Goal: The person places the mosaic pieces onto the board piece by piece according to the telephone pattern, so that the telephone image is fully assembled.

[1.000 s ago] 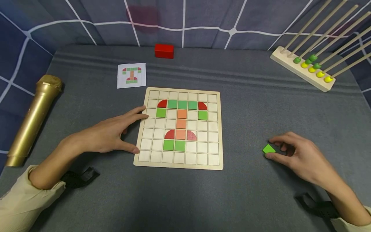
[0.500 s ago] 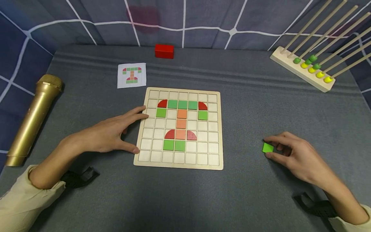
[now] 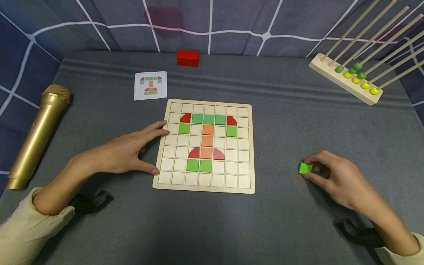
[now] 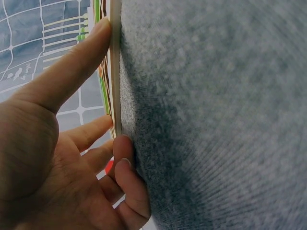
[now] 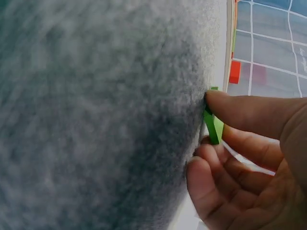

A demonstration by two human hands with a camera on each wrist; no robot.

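In the head view my left hand point(image 3: 124, 152) rests at the left edge of a square wooden grid board point(image 3: 231, 180). Its thumb and fingertips touch the rim, as the left wrist view also shows. On the board, green and orange squares and red quarter-round pieces form a T-like figure with a wider foot. Well to the right of the board, my right hand point(image 3: 338, 178) pinches a small green square tile point(image 3: 304, 168) between thumb and fingers. In the right wrist view the green tile point(image 5: 216, 127) stands tilted close to the cloth, partly hidden by the thumb.
A printed pattern card point(image 3: 150, 92) lies behind the board, and a red block point(image 3: 187, 58) is at the back. A gold microphone point(image 3: 38, 138) lies far left. At the back right stands a wooden peg rack point(image 3: 351, 82) with green and yellow beads.
The green tile has turned in my right hand's fingers, and that hand has shifted slightly left. My left hand and the board have stayed in place.
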